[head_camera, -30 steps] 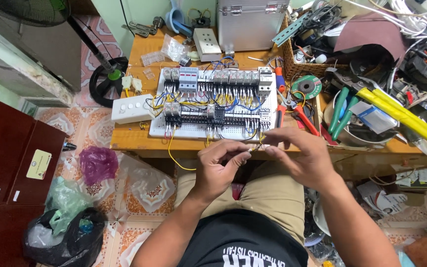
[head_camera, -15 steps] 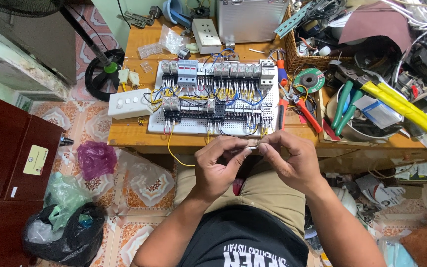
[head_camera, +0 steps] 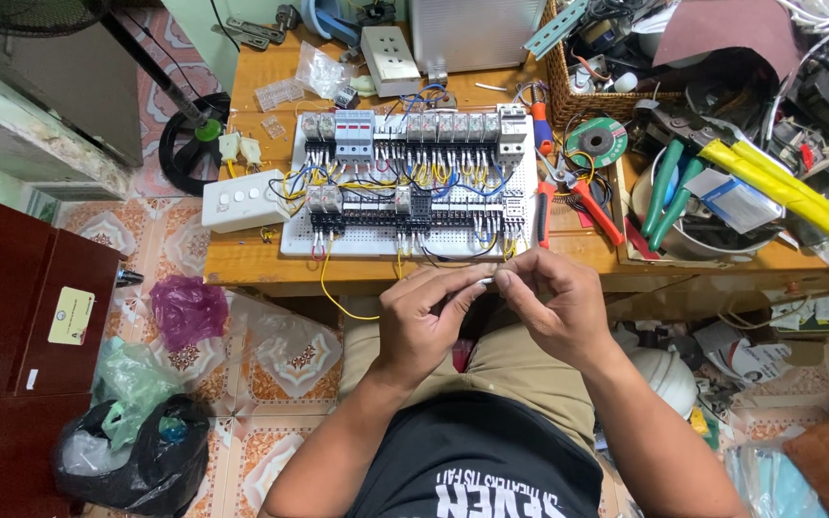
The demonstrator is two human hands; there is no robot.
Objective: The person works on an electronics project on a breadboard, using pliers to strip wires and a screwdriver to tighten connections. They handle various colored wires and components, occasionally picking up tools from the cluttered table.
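Fingertips of both hands meet just below the table edge, pinched narrow on a small pale piece (head_camera: 485,281) held crosswise between them; what it is I cannot tell. The left hand (head_camera: 421,321) grips from the left, the right hand (head_camera: 554,305) from the right, equally near. A yellow wire (head_camera: 330,288) droops just left of the hands. Ahead, on the wooden table (head_camera: 242,264), lies the white wiring board (head_camera: 405,192). Right of it, a wicker basket (head_camera: 568,91) holds odd parts, and a metal bowl (head_camera: 693,245) holds green-handled pliers (head_camera: 669,187).
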